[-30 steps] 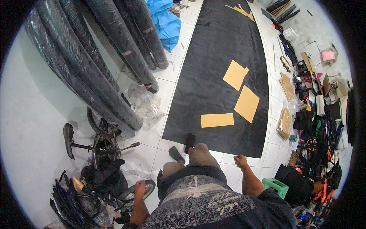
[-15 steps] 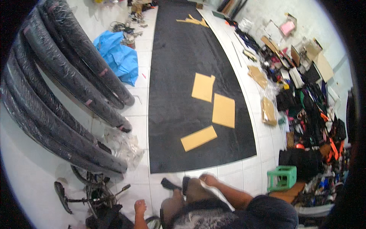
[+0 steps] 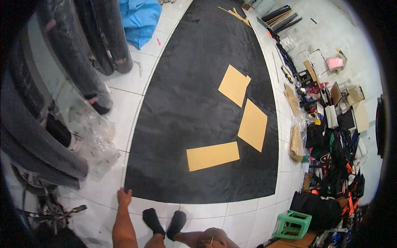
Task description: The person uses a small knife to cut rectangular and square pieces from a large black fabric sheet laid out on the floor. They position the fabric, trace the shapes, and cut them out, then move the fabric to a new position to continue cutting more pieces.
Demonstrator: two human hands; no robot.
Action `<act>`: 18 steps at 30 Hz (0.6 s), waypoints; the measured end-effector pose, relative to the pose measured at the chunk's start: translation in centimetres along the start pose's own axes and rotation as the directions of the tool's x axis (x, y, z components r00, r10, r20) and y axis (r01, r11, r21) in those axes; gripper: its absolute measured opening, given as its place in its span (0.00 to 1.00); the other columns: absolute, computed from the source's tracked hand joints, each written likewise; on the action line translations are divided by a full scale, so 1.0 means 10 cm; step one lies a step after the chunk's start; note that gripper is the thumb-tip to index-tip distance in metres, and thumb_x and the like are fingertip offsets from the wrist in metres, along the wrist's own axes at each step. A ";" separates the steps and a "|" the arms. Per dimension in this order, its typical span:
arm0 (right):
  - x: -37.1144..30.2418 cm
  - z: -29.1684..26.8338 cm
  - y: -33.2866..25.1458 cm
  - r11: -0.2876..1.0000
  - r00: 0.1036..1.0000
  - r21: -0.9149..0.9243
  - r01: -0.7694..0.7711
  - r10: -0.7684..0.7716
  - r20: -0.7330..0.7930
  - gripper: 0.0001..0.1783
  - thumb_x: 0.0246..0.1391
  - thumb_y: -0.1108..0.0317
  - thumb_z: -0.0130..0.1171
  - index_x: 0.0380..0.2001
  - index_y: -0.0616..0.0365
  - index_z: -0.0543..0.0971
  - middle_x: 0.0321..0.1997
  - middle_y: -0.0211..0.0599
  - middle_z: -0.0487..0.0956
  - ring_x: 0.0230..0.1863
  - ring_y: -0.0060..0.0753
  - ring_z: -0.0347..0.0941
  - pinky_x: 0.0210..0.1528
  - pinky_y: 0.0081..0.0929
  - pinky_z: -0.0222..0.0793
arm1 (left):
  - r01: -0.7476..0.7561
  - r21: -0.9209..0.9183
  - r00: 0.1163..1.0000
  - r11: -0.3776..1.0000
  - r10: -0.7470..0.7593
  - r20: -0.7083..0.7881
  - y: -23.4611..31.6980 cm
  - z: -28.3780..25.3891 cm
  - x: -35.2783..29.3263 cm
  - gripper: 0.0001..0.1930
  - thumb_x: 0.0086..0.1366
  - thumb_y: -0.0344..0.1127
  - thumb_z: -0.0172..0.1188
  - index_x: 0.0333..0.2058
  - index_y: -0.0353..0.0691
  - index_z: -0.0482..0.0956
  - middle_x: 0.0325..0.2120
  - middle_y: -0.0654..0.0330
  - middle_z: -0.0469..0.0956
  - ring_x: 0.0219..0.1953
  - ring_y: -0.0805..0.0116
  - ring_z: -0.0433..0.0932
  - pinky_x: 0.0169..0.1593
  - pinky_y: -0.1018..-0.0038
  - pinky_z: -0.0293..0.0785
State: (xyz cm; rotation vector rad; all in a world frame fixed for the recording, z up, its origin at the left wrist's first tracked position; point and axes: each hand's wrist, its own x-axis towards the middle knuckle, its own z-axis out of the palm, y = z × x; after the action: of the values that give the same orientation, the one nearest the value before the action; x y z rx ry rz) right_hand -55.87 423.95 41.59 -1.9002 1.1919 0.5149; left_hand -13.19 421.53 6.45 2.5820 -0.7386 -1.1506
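A long black sheet (image 3: 165, 120) lies spread on the white tiled floor. My left hand (image 3: 124, 196) is at its near left corner, fingers bent in against the edge. Three tan card pieces lie on the sheet: a long rectangle (image 3: 213, 156) nearest me, a larger panel (image 3: 253, 125) to its right, and a panel with a small tab (image 3: 233, 86) farther off. What seems to be my right hand (image 3: 215, 238) is low by my bent knee, with a thin light-coloured stick there. Its fingers are blurred and partly cut off.
Plastic-wrapped dark rolls (image 3: 66, 53) lean at the left, beside crumpled clear plastic (image 3: 97, 136) and a blue sheet (image 3: 140, 20). A green stool (image 3: 292, 224) stands at the right, near piled bags and clutter (image 3: 335, 153). Tan strips (image 3: 237, 16) lie at the sheet's far end.
I have bent lower and the view has come nearer the sheet. My left hand has moved forward to the sheet's corner. My right hand has dropped toward the lower edge.
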 end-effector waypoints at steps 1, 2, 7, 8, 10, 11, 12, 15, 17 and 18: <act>0.08 -0.02 0.04 1.000 1.000 -0.013 0.016 -0.016 0.019 0.21 0.59 0.52 0.54 0.50 0.52 0.75 0.49 0.50 0.77 0.52 0.51 0.73 0.55 0.52 0.65 | 0.043 -0.049 0.997 0.998 -0.046 -0.057 -0.11 0.03 0.15 0.37 0.57 0.47 0.67 0.58 0.27 0.67 0.55 0.36 0.67 0.57 0.40 0.69 0.61 0.55 0.66; 0.11 -0.01 0.07 0.999 0.999 -0.028 0.029 -0.028 0.027 0.22 0.59 0.52 0.54 0.51 0.52 0.75 0.49 0.50 0.77 0.52 0.51 0.73 0.55 0.52 0.64 | 0.086 0.007 0.988 0.996 -0.085 -0.133 -0.19 0.10 0.28 0.44 0.57 0.50 0.68 0.63 0.27 0.59 0.59 0.36 0.62 0.60 0.40 0.65 0.63 0.54 0.63; 0.01 0.08 0.22 0.994 0.997 -0.102 -0.034 0.041 0.062 0.23 0.59 0.51 0.53 0.53 0.51 0.74 0.51 0.50 0.76 0.54 0.52 0.72 0.56 0.54 0.63 | 0.096 0.042 0.963 0.995 -0.082 -0.258 0.09 0.42 0.28 0.38 0.54 0.38 0.73 0.58 0.30 0.62 0.53 0.44 0.65 0.57 0.42 0.67 0.60 0.54 0.67; 0.06 0.11 0.24 0.994 0.997 -0.102 -0.038 0.045 0.069 0.23 0.59 0.51 0.53 0.53 0.51 0.73 0.51 0.50 0.76 0.54 0.52 0.71 0.56 0.54 0.62 | 0.072 -0.008 0.962 0.997 -0.072 -0.265 0.06 0.44 0.31 0.37 0.53 0.36 0.73 0.57 0.31 0.63 0.52 0.44 0.66 0.56 0.42 0.68 0.59 0.54 0.67; 0.05 0.13 0.25 0.994 0.996 -0.107 -0.028 0.037 0.082 0.24 0.59 0.50 0.53 0.54 0.50 0.73 0.51 0.50 0.75 0.55 0.52 0.71 0.57 0.55 0.61 | 0.027 -0.093 0.952 0.995 -0.054 -0.301 -0.05 0.34 0.34 0.35 0.51 0.33 0.74 0.54 0.33 0.65 0.50 0.46 0.66 0.55 0.43 0.68 0.57 0.54 0.69; 0.05 0.10 0.21 0.993 0.996 -0.111 -0.024 0.034 0.080 0.24 0.59 0.50 0.52 0.54 0.50 0.73 0.52 0.50 0.75 0.55 0.52 0.71 0.57 0.55 0.61 | -0.002 -0.057 0.946 0.998 -0.016 -0.325 -0.09 0.35 0.37 0.32 0.52 0.34 0.73 0.52 0.35 0.66 0.49 0.43 0.69 0.52 0.43 0.72 0.55 0.55 0.70; 0.03 0.10 0.20 0.992 0.996 -0.120 -0.026 0.035 0.076 0.24 0.59 0.50 0.52 0.54 0.50 0.72 0.52 0.50 0.75 0.55 0.52 0.70 0.57 0.56 0.61 | 0.009 -0.047 0.959 0.999 -0.022 -0.284 -0.10 0.35 0.44 0.32 0.52 0.34 0.73 0.52 0.35 0.66 0.49 0.42 0.71 0.51 0.42 0.73 0.54 0.55 0.70; 0.02 0.09 0.17 0.990 0.995 -0.140 -0.025 0.038 0.095 0.25 0.59 0.49 0.52 0.56 0.49 0.72 0.53 0.50 0.74 0.56 0.52 0.69 0.58 0.57 0.59 | -0.016 -0.006 0.942 1.000 0.013 -0.335 -0.19 0.43 0.52 0.20 0.56 0.33 0.69 0.44 0.37 0.70 0.41 0.43 0.79 0.43 0.45 0.79 0.47 0.58 0.73; -0.03 0.10 0.17 0.988 0.994 -0.149 -0.036 0.050 0.094 0.26 0.59 0.49 0.52 0.56 0.49 0.71 0.54 0.50 0.74 0.57 0.52 0.69 0.59 0.58 0.59 | -0.048 -0.132 0.966 0.990 0.013 -0.258 -0.28 0.43 0.56 0.13 0.59 0.32 0.66 0.38 0.37 0.72 0.35 0.47 0.80 0.39 0.47 0.80 0.44 0.58 0.74; -0.06 0.11 0.18 0.987 0.994 -0.155 -0.037 0.052 0.096 0.26 0.59 0.49 0.51 0.57 0.49 0.71 0.54 0.50 0.74 0.57 0.52 0.69 0.59 0.58 0.58 | -0.059 -0.195 0.974 0.979 0.014 -0.224 -0.40 0.38 0.63 0.10 0.60 0.32 0.64 0.35 0.36 0.73 0.33 0.48 0.81 0.37 0.48 0.80 0.42 0.59 0.74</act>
State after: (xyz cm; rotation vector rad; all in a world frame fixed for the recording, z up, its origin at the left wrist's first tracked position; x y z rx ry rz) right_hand -57.60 424.75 40.60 -1.9552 1.1600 0.7357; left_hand -11.02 421.59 -1.65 2.4630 -0.5850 -0.8579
